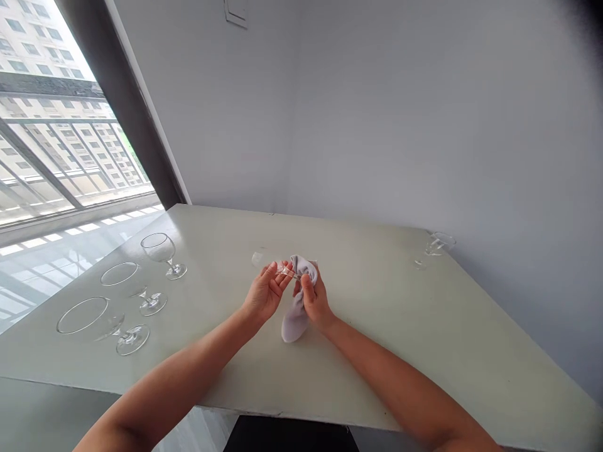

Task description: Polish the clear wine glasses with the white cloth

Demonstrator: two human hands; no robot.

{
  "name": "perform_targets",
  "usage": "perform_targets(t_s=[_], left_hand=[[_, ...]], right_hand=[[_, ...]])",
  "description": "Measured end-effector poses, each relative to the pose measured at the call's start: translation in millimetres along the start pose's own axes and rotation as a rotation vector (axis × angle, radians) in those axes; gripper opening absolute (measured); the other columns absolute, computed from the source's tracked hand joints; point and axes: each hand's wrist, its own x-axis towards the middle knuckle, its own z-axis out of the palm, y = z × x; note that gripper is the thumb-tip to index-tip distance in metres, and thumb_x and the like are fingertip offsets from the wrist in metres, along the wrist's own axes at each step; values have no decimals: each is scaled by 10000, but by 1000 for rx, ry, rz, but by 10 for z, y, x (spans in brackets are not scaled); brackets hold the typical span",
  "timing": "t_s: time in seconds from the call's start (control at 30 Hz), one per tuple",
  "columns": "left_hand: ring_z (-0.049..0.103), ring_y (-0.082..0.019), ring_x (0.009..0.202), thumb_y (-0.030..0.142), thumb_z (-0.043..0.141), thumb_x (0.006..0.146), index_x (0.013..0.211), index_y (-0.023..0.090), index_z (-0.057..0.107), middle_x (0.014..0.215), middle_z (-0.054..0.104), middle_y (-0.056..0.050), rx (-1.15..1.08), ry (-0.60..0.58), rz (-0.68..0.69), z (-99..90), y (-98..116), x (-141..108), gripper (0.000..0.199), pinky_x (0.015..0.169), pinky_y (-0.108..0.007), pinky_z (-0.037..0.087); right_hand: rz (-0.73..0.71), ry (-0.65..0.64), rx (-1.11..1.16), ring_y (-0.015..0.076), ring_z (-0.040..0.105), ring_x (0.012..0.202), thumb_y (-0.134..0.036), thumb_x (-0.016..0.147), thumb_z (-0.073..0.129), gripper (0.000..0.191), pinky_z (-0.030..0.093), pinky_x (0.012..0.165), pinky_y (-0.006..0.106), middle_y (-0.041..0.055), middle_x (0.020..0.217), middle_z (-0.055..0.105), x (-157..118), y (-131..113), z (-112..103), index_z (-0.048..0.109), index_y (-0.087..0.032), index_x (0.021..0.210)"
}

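Observation:
My left hand is closed round a clear stemmed glass, its fingers at the stem. The glass's faint bowl points away to the left, tilted low over the table. My right hand grips a pale lilac-grey cloth, shaped like a sock, bunched against the glass's foot end. The cloth's rounded lower end hangs down towards the table. Most of the foot is hidden by the cloth and fingers.
Three stemmed glasses stand in a row on the left: a far one, a middle one and a near one. More glassware stands at the far right edge of the pale table. Walls rise behind; a window is at left.

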Motion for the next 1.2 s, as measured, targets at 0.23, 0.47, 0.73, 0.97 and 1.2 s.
perform_targets(t_s=[0.23,0.47,0.73,0.97,1.2], left_hand=[[599,-203,974,288,673,686,991,230,388,953,572,-17,389,37,321,-124,85,134,422,871,-380,451],[587,-204,997,246,679,675,1049,256,322,1028,536,-30,648,107,622,-173,266,217,516,882,-393,437],[497,-238,1119,334,612,733,1102,236,426,1125,540,-83,1164,-36,581,-83,-36,-34,425,902,-385,414],[324,-256,1262,405,556,766,1328,308,204,1359,373,-76,1467,-168,520,-170,-135,-33,671,946,-437,361],[500,-223,1097,427,399,842,1296,323,246,1271,476,-27,1546,-154,280,-309,-269,136,490,887,-399,409]], right_hand=[[592,-76,675,154,556,561,-703,741,359,578,413,520,267,9,676,571,-108,-89,262,522,-201,975],[66,-245,-369,175,531,748,-480,808,484,342,397,710,312,44,761,576,2,-140,-5,615,-173,734],[-137,-192,-727,154,563,738,-328,813,493,214,392,612,242,21,838,614,144,-176,-110,586,-217,971],[214,80,-666,144,599,701,-328,753,541,201,390,623,212,-7,722,669,318,305,-740,662,-225,877],[476,480,-779,170,598,703,-273,754,463,229,386,603,224,59,736,660,477,805,-2171,655,-155,790]])
